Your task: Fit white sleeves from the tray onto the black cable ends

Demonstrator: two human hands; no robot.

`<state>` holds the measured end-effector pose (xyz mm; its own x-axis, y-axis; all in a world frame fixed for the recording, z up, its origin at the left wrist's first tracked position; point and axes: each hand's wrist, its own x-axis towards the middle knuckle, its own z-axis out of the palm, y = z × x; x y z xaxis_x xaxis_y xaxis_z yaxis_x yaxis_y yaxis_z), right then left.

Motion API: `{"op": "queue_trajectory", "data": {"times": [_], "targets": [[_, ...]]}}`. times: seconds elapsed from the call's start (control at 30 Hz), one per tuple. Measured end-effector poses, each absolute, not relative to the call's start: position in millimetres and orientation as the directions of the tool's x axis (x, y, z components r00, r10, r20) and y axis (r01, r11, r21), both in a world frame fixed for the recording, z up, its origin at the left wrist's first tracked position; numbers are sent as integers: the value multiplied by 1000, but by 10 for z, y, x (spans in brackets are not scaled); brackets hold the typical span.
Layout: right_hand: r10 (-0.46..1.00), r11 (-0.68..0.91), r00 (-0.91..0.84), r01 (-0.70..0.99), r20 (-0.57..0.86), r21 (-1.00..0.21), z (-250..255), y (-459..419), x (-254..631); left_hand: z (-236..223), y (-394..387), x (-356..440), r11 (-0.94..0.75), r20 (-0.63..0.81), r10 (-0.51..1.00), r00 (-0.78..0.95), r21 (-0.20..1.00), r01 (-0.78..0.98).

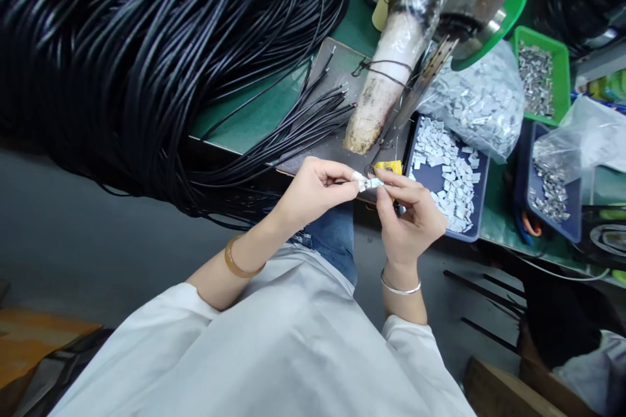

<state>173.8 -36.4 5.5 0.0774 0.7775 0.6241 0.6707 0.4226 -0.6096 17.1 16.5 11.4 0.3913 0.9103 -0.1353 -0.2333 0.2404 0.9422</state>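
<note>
My left hand (325, 187) pinches one end of a small white-and-silver piece (372, 184) between thumb and forefinger. White tape or wrapping shows at that hand's fingertips. From the other side, the fingers and thumb of my right hand (411, 212) close on the same piece. It is too small to tell its exact kind. Both hands are raised in front of the bench edge, with fingertips almost meeting. Just beyond the right fingers lies a yellow object (388, 167), partly covered. Beside my right hand, a dark blue tray (483, 192) contains many small white pieces (460, 192).
Black cables (147, 45) pile up at left, their ends (317, 117) lying on a dark board. A machine with a wrapped white arm (386, 71) stands ahead. Rightward are a bag of white pieces (482, 98), a green bin (562, 78) and another blue tray (574, 208) of metal parts.
</note>
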Motion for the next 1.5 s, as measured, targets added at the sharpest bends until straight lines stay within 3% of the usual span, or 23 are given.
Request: {"op": "queue_trajectory", "data": {"times": [0.13, 0.3, 0.47, 0.6, 0.73, 0.97, 1.5], "targets": [[767, 430, 79, 674, 637, -600, 58, -368, 1713, 132, 186, 166, 265, -148, 896, 418, 935, -236], [703, 442, 124, 695, 700, -567, 40, -371, 1708, 150, 165, 204, 208, -125, 938, 323, 948, -239], [397, 613, 307, 613, 865, -499, 98, -391, 1795, 141, 155, 233, 179, -124, 960, 251, 961, -210], [607, 422, 292, 670, 739, -611, 124, -420, 1778, 137, 178, 247, 169, -114, 961, 250, 963, -209], [709, 373, 79, 801, 701, -468, 90, -384, 1751, 136, 191, 264, 168, -109, 962, 249, 959, -229], [708, 404, -20, 831, 706, -381, 77, -281, 1751, 162, 198, 282, 171, -117, 969, 218, 954, -245], [735, 416, 1, 789, 678, -452, 83, -251, 1731, 124, 155, 271, 74, -55, 981, 187, 993, -93]]}}
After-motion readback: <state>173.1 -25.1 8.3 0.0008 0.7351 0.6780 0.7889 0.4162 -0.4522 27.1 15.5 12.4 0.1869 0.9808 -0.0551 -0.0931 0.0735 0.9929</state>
